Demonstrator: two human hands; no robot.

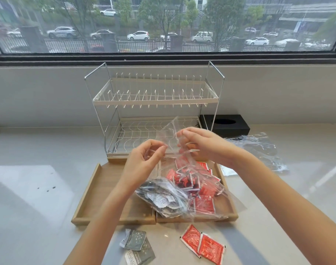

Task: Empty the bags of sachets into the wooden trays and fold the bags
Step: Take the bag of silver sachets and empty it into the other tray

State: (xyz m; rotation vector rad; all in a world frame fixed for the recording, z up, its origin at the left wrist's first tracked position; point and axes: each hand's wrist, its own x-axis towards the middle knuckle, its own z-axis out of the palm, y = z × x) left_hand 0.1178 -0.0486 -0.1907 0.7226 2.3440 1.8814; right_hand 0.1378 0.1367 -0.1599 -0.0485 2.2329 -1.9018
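Your left hand [144,157] and right hand [199,144] are both pinched shut on the clear bag [174,142], held up over the right wooden tray [228,211] in the middle of the worktop. The film looks thin, limp and slippery, so grip it at the corners or along the stiffer mouth strip, not mid-panel. The red sachets [193,184] lie heaped in that tray; they are light and slide easily. A second bag of grey sachets [161,199] straddles the divide with the left wooden tray [98,190]. Loose red sachets [203,243] and loose grey sachets [136,245] sit near the worktop's front edge.
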